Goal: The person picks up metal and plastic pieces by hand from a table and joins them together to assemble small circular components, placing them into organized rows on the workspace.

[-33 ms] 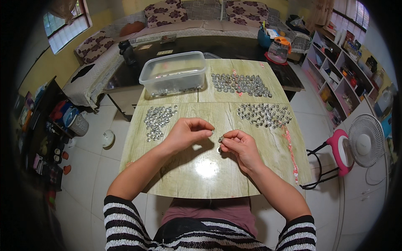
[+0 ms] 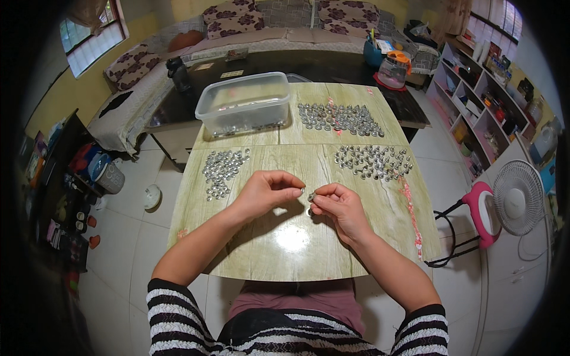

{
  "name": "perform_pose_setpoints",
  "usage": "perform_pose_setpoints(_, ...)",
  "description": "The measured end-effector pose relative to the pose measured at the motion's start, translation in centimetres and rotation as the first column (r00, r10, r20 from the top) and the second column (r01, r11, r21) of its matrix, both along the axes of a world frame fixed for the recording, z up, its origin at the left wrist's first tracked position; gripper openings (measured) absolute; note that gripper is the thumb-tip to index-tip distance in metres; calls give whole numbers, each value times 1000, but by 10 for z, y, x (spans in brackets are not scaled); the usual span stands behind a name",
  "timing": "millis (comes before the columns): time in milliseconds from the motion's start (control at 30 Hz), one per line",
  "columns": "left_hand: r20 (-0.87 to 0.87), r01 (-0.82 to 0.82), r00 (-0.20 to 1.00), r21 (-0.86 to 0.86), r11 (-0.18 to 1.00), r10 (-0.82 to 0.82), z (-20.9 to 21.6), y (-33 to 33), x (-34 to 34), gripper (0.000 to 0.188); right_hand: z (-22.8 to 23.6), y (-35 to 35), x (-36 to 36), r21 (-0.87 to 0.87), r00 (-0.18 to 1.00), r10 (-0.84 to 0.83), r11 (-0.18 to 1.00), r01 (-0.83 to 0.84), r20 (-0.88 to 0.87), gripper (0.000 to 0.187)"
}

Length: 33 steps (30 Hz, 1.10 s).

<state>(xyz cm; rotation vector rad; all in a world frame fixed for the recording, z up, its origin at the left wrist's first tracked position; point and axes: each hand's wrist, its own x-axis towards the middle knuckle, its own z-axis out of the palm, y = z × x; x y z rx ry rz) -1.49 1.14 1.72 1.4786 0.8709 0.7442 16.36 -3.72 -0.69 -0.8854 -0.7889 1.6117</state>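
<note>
My left hand (image 2: 268,193) is over the middle of the table, its thumb and forefinger pinching a tiny shiny silver piece (image 2: 303,190). Just to its right, my right hand (image 2: 339,207) grips a small round metal piece (image 2: 312,197) that looks like a button or stud. The two pieces are close together but apart. Under the right fingertips is another small dark round shape, partly hidden. A loose heap of shiny silver pieces (image 2: 221,170) lies left of my left hand. Beyond my right hand, many metal studs (image 2: 373,161) stand in a scattered group.
On the pale wood-patterned table (image 2: 261,249), a clear plastic tub (image 2: 243,121) stands at the far left. Neat rows of round metal pieces (image 2: 341,120) lie far right. A dark table (image 2: 267,64) adjoins behind; a white fan (image 2: 518,199) and pink-backed chair (image 2: 482,213) are at right.
My left hand has shifted slightly nearer to me and toward the right hand. Both pinches are kept.
</note>
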Motion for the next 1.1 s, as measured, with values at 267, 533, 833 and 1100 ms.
perform_pose_setpoints(267, 113, 37, 993, -37, 999, -32, -11, -11, 8, 16, -3, -2, -1, 36, 998, 30, 999, -32, 53, 10)
perform_pose_setpoints(533, 137, 8, 991, -15, 1000, -5, -20, -17, 8, 18, -1, -4, -1, 15, 998, 32, 999, -33, 51, 10)
perform_pose_setpoints(833, 184, -43, 983, 161, 986, 13, -24, -21, 13, 17, 1, -3, 1, -23, 998, 58, 998, -59, -17, 11)
perform_pose_setpoints(1100, 163, -14, 987, 184, 983, -17, -26, -19, 9, 16, -1, -3, 1, -11, 998, 65, 998, -65, -4, 11)
